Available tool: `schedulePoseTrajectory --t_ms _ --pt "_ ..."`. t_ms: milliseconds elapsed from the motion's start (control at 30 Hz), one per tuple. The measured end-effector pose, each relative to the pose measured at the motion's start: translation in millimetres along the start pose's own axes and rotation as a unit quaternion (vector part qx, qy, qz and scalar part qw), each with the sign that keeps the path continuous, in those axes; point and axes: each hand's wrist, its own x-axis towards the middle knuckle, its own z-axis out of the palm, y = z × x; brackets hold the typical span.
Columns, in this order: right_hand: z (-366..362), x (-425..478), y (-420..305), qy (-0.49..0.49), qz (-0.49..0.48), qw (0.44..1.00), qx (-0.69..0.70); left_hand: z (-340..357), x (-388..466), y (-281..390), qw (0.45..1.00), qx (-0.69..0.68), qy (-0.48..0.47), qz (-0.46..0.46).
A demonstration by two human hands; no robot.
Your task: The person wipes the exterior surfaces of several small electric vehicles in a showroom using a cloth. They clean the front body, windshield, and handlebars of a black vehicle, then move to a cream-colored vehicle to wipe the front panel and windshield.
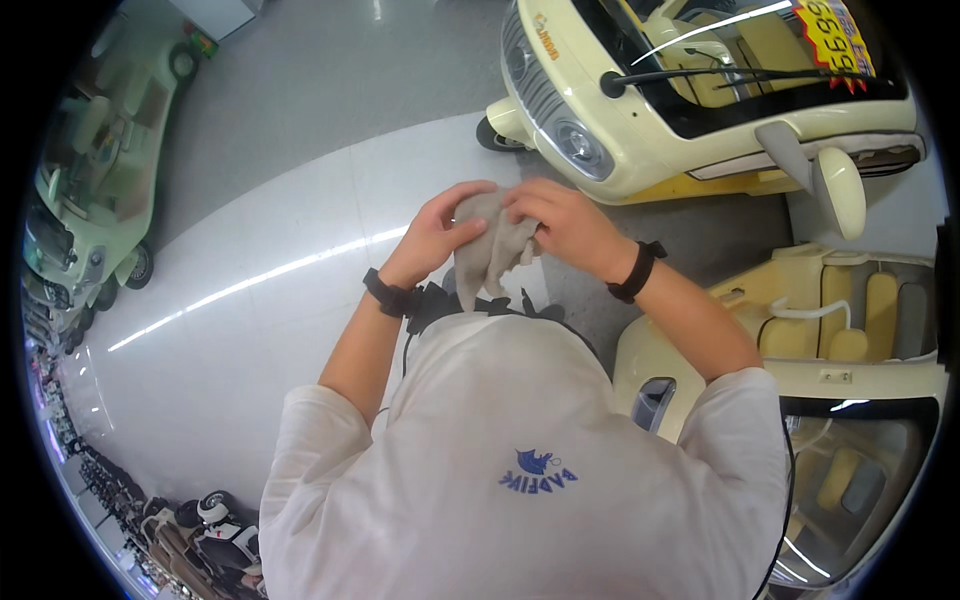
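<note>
A crumpled grey-beige cloth [495, 240] hangs between my two hands in front of my waist. My left hand [439, 229] grips it from the left, with the thumb laid across its front. On the other side, my right hand [566, 217] pinches the upper right of the cloth, its fingertips bent over the top. A ragged lower edge droops below the hands. Part of the cloth is hidden behind my fingers. Each wrist wears a black strap.
A cream three-wheeled vehicle [645, 120] stands ahead to the right, its side mirror [840, 191] jutting out. Another cream vehicle [697, 352] is close by my right arm. Pale green vehicles [112, 150] stand far left. Scooters [217, 532] line the lower left. Glossy tile floor [247, 322] lies between.
</note>
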Motion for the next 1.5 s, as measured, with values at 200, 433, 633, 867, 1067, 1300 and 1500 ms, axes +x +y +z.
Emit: schedulePoseTrajectory --t_ms 200,433,633,867,1067,1300,1500 --pt "42.0 33.3 3.2 0.062 0.049 0.997 0.014 -96.5 -16.9 8.5 0.999 -0.023 0.023 0.009" --pt "143.5 42.2 28.2 0.233 0.369 0.757 0.486 -149.5 -25.1 39.1 0.997 0.028 0.045 0.05" --pt "197.6 65.1 16.9 0.12 0.351 0.625 0.687 -166.1 -21.1 49.3 0.989 -0.146 0.001 -0.007" --pt "180.2 51.4 8.9 0.222 0.382 0.531 0.723 -160.0 -15.0 21.7 0.998 -0.023 -0.028 -0.053" --pt "138.9 7.9 29.2 0.238 0.257 0.486 0.801 -140.8 -9.3 9.4 0.994 -0.002 -0.099 -0.04" --pt "130.3 -23.6 7.3 0.251 0.354 0.675 0.596 -111.8 -9.1 -22.6 0.993 0.115 -0.031 -0.018" --pt "124.0 -84.5 6.8 0.322 0.314 0.728 0.517 -61.7 -5.7 -74.8 0.979 0.164 0.09 -0.082"
